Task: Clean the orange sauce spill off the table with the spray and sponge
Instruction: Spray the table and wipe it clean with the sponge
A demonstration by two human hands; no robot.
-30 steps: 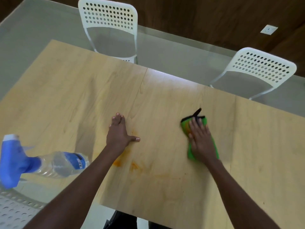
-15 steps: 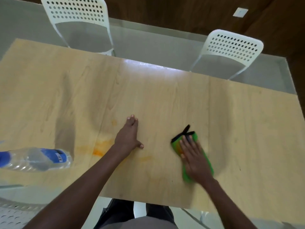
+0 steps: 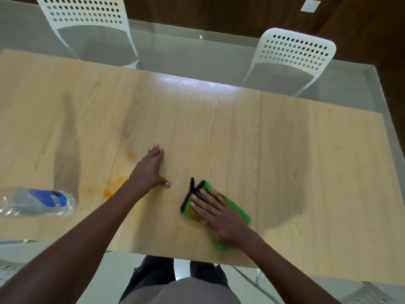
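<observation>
The person leans over the near edge of the light wooden counter (image 3: 219, 119), both arms stretched out onto it. The right hand (image 3: 221, 212) lies flat with straight fingers on the green sponge (image 3: 237, 210), pressing it against the counter close to the near edge, a little right of the middle. The sponge has a black strip and strap at its far-left end, which sticks out past the fingertips, and an orange-brown smear shows on its left part beside the fingers. The left hand (image 3: 150, 171) rests palm down on the counter with fingers straight and thumb spread toward the sponge, holding nothing. The two hands are near each other but apart.

The orange sauce spill (image 3: 111, 187) lies just left of the left wrist, a bright patch with paler streaks spreading left, and a small faint spot sits farther toward the far edge. The spray bottle (image 3: 37, 201) lies on its side near the counter's left edge, clear with a blue label, well apart from both hands; its head is out of view.

Two white perforated chairs (image 3: 291, 55) stand beyond the far edge.
</observation>
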